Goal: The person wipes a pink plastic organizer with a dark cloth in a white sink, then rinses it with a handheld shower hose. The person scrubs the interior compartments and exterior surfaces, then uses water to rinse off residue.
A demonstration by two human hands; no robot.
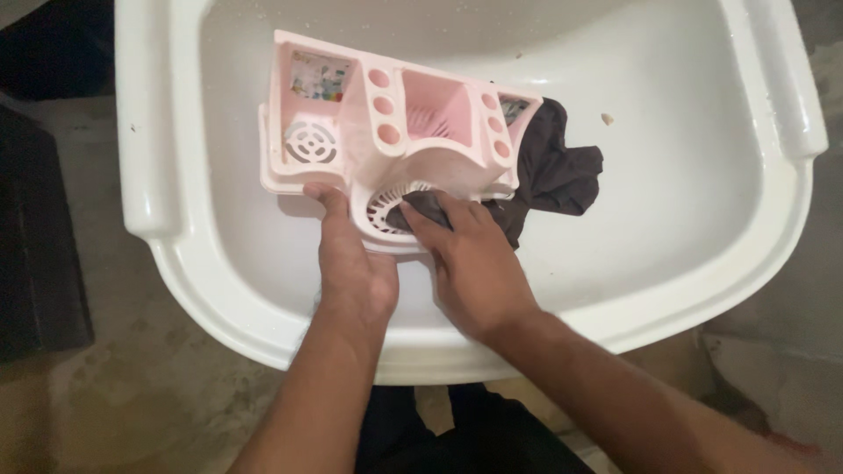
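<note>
A pink plastic organiser rack (pixel 351 123) with round holes, slotted grilles and square compartments lies inside a large white plastic basin (pixel 667 175). My left hand (pixel 351 263) grips the rack's near edge, thumb on top beside a round grille. My right hand (pixel 470 259) presses a dark grey cloth (pixel 562 175) against the rack's rounded front grille. The rest of the cloth trails out to the right, partly under the rack.
The basin stands on a rough concrete floor (pixel 132 395). Dark objects sit at the far left edge (pixel 35 237). A small crumb (pixel 606 118) lies on the basin's inner wall at right. Dark clothing shows below the basin between my arms.
</note>
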